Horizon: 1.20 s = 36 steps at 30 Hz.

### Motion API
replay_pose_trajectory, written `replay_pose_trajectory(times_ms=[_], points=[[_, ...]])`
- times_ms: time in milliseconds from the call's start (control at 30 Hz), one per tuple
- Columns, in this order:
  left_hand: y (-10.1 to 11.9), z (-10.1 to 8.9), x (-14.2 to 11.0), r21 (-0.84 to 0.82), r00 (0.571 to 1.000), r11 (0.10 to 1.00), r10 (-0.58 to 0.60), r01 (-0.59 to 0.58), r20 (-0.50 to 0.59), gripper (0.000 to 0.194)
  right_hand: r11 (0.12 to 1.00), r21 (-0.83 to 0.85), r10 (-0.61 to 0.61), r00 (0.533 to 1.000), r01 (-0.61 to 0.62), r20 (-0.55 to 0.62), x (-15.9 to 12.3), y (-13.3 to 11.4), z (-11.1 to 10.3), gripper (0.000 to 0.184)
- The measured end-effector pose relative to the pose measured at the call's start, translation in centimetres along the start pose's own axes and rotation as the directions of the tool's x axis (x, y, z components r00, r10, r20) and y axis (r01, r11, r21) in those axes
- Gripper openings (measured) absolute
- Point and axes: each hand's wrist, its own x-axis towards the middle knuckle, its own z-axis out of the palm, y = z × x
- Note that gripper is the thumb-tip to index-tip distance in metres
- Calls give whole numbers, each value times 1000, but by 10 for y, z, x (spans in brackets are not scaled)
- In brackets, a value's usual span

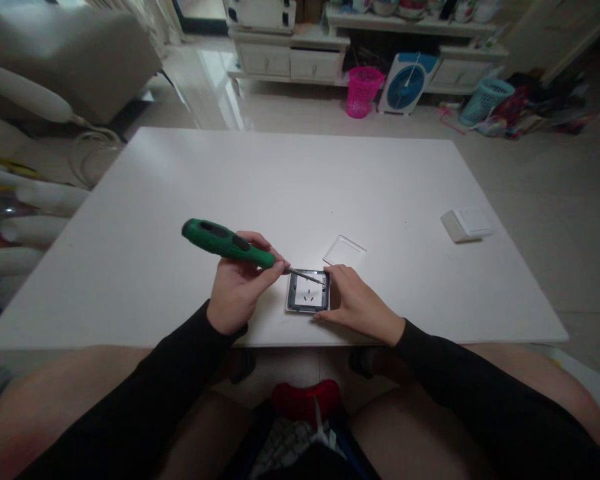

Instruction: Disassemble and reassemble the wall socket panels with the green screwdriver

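My left hand (240,283) is closed round a green-handled screwdriver (227,243), its handle pointing up and left. The metal shaft (306,275) slants down to the right, with its tip on the upper right part of a square grey wall socket (308,292) lying near the table's front edge. My right hand (356,301) rests at the socket's right side, fingers curled against its edge and holding it on the white table (280,180). A thin white cover plate (345,251) lies flat just behind the socket.
A white switch unit (467,224) lies at the table's right. Beyond the table stand a pink basket (363,91), a blue fan (407,83), a teal basket (485,100) and white cabinets (290,60). A grey sofa (65,60) is at the far left.
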Motion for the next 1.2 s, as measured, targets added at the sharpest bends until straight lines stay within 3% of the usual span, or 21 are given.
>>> replay_pose_trajectory(times_ms=[433, 1200], points=[[5, 2, 0, 91, 1000, 995, 27, -27, 2, 33, 998, 59, -8, 1000, 7, 27, 3, -4, 7, 68], [10, 6, -2, 189, 997, 982, -14, -2, 80, 26, 989, 146, -27, 1000, 26, 7, -5, 4, 18, 86]])
